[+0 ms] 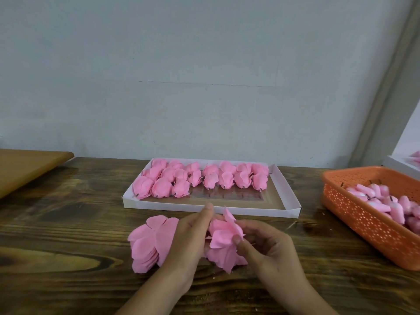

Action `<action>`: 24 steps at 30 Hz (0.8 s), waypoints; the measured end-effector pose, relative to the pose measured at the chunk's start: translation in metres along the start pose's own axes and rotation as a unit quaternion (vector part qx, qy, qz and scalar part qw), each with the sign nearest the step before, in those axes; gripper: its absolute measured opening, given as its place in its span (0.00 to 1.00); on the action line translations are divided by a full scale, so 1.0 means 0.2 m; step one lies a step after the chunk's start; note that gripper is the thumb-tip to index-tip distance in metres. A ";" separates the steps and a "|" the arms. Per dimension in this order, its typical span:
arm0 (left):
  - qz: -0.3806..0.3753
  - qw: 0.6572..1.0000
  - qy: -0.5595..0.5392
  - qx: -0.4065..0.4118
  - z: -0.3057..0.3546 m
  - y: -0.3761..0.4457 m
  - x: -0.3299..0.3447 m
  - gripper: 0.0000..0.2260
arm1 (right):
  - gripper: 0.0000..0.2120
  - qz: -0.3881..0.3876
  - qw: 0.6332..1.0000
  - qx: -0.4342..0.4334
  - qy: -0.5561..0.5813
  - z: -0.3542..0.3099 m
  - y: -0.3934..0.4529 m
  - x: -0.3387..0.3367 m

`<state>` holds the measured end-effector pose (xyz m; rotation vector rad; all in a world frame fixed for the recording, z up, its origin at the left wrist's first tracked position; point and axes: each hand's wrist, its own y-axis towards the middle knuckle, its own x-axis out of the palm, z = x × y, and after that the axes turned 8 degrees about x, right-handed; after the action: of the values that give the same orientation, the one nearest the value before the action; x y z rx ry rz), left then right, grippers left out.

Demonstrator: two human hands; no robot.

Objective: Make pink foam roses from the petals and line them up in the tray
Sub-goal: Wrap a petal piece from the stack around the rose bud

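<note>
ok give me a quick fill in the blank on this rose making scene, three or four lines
1. The finished roses lie in rows at the far end of a shallow ____ tray.
2. The mesh basket on the right is ____ in colour.
3. Both hands, left hand and right hand, hold a rose in progress made of ____ foam petals.
4. The stack of loose petals lies on the ____ table.

Missing words: white; orange; pink; wooden
</note>
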<state>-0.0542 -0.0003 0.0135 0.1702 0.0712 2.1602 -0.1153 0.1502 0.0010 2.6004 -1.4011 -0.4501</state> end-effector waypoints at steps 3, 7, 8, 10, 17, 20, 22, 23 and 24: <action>-0.010 1.000 0.003 -0.001 0.01 -0.01 -0.01 0.14 | 0.14 0.018 1.000 -0.006 0.017 0.02 0.00 0.00; -0.017 1.000 0.022 0.002 0.00 -0.01 -0.01 0.13 | 0.13 0.056 0.998 -0.007 0.008 0.04 0.00 0.00; -0.021 0.999 0.029 0.010 -0.01 -0.01 -0.01 0.13 | 0.14 0.066 0.998 -0.014 -0.012 0.04 0.00 0.00; -0.037 0.998 0.033 0.027 -0.01 -0.01 -0.01 0.12 | 0.17 0.087 0.994 -0.039 -0.053 0.04 0.00 0.00; -0.041 0.999 -0.010 0.022 -0.01 -0.01 0.00 0.15 | 0.22 0.099 0.983 -0.094 -0.119 0.03 0.00 0.00; -0.067 0.996 -0.032 0.039 -0.01 -0.01 -0.01 0.25 | 0.22 0.096 0.982 -0.097 -0.128 0.03 0.00 0.00; -0.078 0.995 -0.017 0.051 -0.03 -0.01 -0.01 0.24 | 0.22 0.096 0.983 -0.096 -0.125 0.03 0.00 0.00; -0.083 0.995 -0.008 0.051 -0.03 0.00 -0.02 0.23 | 0.22 0.094 0.983 -0.095 -0.124 0.03 0.00 -0.01; -0.091 0.995 0.003 0.049 -0.04 0.00 -0.02 0.23 | 0.22 0.091 0.984 -0.094 -0.123 0.04 0.00 -0.01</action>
<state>-0.0527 -0.0030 0.0053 0.2053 0.1891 1.9763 -0.1187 0.1512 -0.0054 2.3037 -1.5661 -0.8567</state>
